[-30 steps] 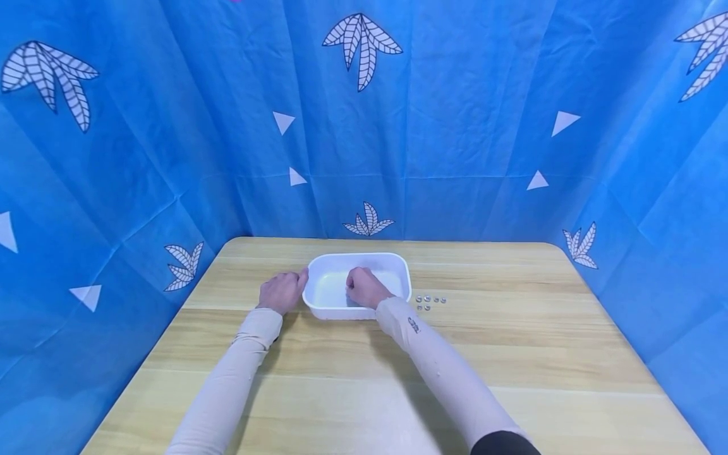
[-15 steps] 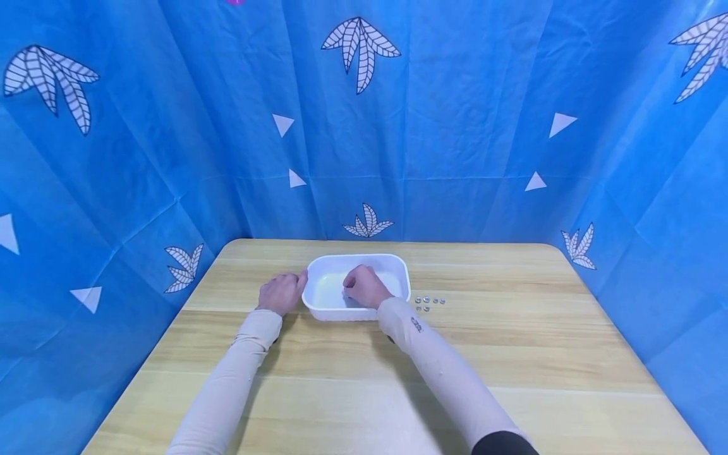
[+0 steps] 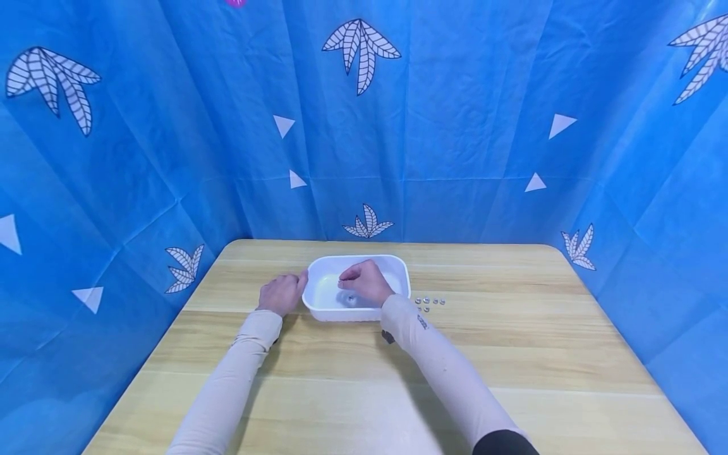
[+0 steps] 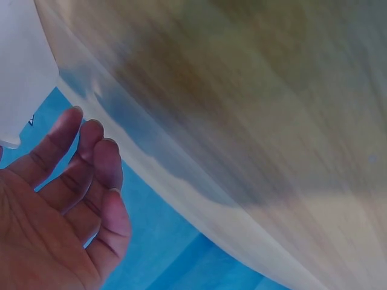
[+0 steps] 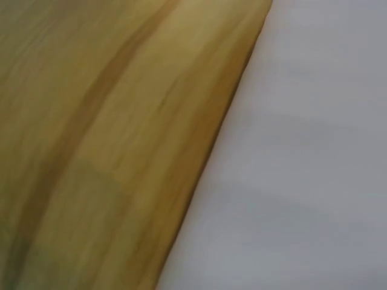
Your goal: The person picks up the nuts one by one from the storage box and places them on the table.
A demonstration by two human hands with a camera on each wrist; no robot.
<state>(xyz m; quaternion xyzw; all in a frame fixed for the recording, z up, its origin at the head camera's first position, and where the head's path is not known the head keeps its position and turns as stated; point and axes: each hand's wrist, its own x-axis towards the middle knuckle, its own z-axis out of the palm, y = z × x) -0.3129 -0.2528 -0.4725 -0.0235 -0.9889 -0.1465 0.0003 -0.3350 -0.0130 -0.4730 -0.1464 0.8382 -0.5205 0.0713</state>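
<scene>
A white rectangular plastic tub [image 3: 324, 315] stands on the table. My left hand [image 3: 281, 294] is at its left side, with the thumb touching the rim. In the left wrist view the fingers of my left hand [image 4: 72, 199] are loosely bent, beside the tub's white wall [image 4: 24, 72]. Over the inside of the tub, my right hand [image 3: 366, 282] pinches a tiny silver piece [image 3: 340, 282] between thumb and fingertips; its exact shape is too small to tell. Below that hand lies a small round silver piece [image 3: 351, 299], like a nut, on the tub floor.
Several small round silver pieces [image 3: 426, 301], like nuts, lie in two rows just right of the tub. The wooden table [image 3: 341, 392] ends at a blue patterned curtain [image 3: 455, 126] behind and at both sides. The tub's white wall [image 5: 302, 169] fills half the right wrist view.
My right hand has lifted slightly inside the tub and its fingers have straightened a little, uncovering the silver piece on the tub floor. The left hand has stayed at the rim.
</scene>
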